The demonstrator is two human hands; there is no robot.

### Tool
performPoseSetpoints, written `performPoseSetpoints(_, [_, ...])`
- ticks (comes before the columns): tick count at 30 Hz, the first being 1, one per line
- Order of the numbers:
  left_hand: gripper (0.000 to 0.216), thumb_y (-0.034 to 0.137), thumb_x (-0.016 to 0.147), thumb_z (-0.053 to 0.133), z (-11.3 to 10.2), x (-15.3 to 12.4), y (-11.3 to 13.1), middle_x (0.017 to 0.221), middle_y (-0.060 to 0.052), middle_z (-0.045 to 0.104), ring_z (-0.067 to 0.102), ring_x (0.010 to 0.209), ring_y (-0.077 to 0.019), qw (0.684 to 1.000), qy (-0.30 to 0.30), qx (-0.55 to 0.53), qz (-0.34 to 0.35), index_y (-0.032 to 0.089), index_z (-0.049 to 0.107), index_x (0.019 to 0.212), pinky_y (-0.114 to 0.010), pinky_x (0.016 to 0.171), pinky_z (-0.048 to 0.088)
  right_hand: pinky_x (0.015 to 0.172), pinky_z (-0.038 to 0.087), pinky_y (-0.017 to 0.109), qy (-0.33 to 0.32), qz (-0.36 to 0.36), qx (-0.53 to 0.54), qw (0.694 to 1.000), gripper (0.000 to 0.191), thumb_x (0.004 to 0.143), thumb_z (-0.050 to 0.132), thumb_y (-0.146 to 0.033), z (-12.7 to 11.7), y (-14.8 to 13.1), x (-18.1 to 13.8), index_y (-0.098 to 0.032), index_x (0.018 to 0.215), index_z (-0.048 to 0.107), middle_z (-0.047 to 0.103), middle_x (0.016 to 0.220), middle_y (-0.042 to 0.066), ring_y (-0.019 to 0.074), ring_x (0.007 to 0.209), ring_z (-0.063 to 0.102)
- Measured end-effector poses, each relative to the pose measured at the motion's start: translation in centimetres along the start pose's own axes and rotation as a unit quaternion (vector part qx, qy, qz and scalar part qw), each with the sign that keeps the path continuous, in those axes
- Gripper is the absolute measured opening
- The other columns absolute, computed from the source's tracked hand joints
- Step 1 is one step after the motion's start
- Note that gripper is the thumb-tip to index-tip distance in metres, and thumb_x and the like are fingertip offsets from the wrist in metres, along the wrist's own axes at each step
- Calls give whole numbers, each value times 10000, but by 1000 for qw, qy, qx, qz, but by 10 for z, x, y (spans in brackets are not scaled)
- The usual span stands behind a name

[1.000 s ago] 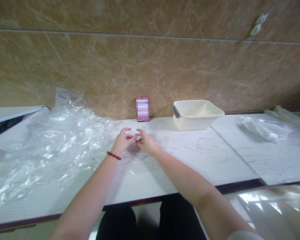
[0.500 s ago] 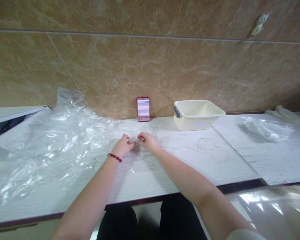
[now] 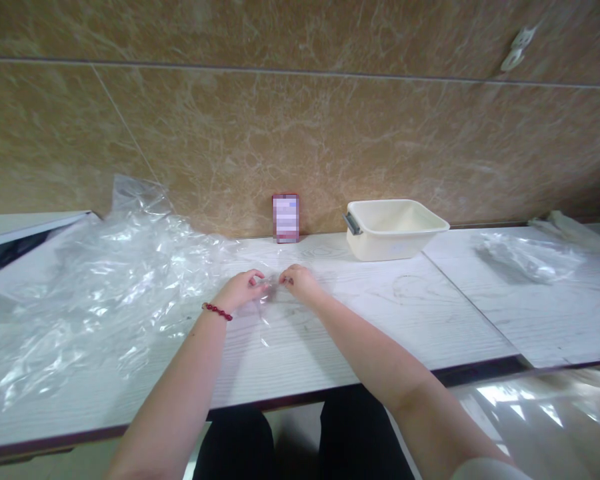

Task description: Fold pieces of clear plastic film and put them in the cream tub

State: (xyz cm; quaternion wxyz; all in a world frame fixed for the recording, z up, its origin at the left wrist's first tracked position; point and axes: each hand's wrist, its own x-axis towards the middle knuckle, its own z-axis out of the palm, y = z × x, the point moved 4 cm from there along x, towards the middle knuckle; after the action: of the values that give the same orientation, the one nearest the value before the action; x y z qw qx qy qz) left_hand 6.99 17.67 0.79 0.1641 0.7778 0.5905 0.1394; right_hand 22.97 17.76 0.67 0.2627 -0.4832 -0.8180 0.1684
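Thin see-through plastic, which looks like a clear plastic bag [image 3: 266, 300], lies between my two hands over the table; its outline is faint. My left hand [image 3: 241, 289], with a red bead bracelet at the wrist, pinches the near left part of it between thumb and fingers. On the other side my right hand [image 3: 300, 283] is closed, fingertips together on the plastic's right part. A small gap separates the two hands. To the left of my left hand spreads a large crumpled heap of clear plastic bags [image 3: 130, 273].
A phone [image 3: 286, 219] with a blurred screen leans against the marbled wall. Right of it stands a cream plastic bin [image 3: 385, 247] with a grey handle clip. Another bundle of clear plastic [image 3: 535, 257] lies farther right, near a pale cloth [image 3: 573, 230]. An open white box [image 3: 25, 267] is at far left.
My left hand has moved slightly left and my right hand slightly right, so the gap between them is wider. The plastic stays between them.
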Motion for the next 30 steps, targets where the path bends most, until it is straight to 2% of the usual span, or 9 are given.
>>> performPoseSetpoints(5, [323, 375, 775, 363, -11, 5, -10, 890, -54, 594, 523, 858, -164, 997, 31, 38, 57, 209, 608, 903, -264, 801, 381, 815, 314, 234, -10, -28, -23, 999, 255, 693, 458, -69, -1, -1, 1, -198, 800, 651, 602, 819, 26, 116, 852, 502])
performPoseSetpoints(13, [293, 390, 748, 453, 1, 12, -12, 1134, -30, 482, 401, 1069, -185, 990, 52, 41, 121, 319, 591, 996, -328, 935, 283, 829, 291, 250, -14, -12, -49, 999, 240, 734, 465, -119, -1, 3, 0, -230, 829, 656, 595, 837, 31, 121, 875, 493])
performPoseSetpoints(19, [271, 334, 760, 455, 1, 16, -12, 1217, -3, 442, 337, 1136, -178, 992, 19, 21, 126, 321, 587, 995, -345, 964, 241, 816, 301, 251, -11, -15, -40, 999, 258, 747, 451, -119, 0, 5, 1, -245, 851, 650, 595, 842, 27, 119, 878, 494])
performPoseSetpoints(25, [277, 385, 762, 433, 7, 20, -14, 1253, 6, 410, 264, 1193, -185, 989, 10, 57, 136, 349, 581, 994, -370, 991, 161, 809, 322, 243, 4, 8, -27, 1000, 265, 736, 438, -104, 2, 12, 3, -210, 878, 635, 603, 826, 31, 118, 843, 507])
performPoseSetpoints(30, [338, 462, 714, 467, 8, 20, -14, 1255, 3, 406, 246, 1199, -218, 994, -2, 73, 85, 359, 562, 1021, -392, 982, 148, 811, 329, 250, 14, 18, -29, 999, 268, 731, 447, -123, 0, 11, 2, -201, 927, 611, 585, 864, 41, 123, 836, 502])
